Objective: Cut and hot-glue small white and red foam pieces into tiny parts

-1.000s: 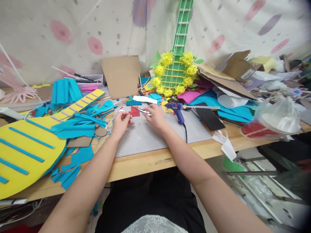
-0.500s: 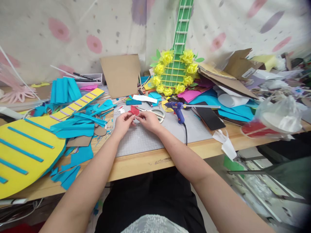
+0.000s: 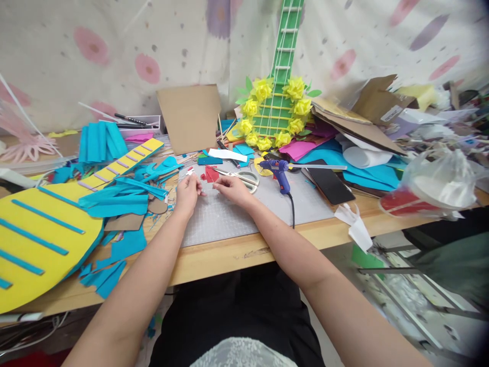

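Over the grey cutting mat (image 3: 214, 229), my left hand (image 3: 188, 194) is closed, its fingers curled together. Whatever it may hold is too small to make out. Just to its right, my right hand (image 3: 232, 190) makes a pinch with thumb and forefinger; I cannot see what, if anything, is between them. A small gap separates the two hands. Red paper pieces (image 3: 210, 174) lie on the mat just beyond the fingers. White-handled scissors (image 3: 250, 178) rest behind my right hand, and small white scraps (image 3: 190, 171) lie by my left hand.
A blue glue gun (image 3: 281, 176) with its cord stands right of the scissors, near a dark phone (image 3: 331, 184). Blue paper scraps (image 3: 118, 204) and a yellow guitar-shaped craft (image 3: 46, 234) fill the left. Behind stand a green flowered guitar craft (image 3: 273, 114) and cardboard (image 3: 190, 120).
My hands have moved apart; the left has shifted slightly left, away from the right hand's fingertips. More of the red paper now shows between them.
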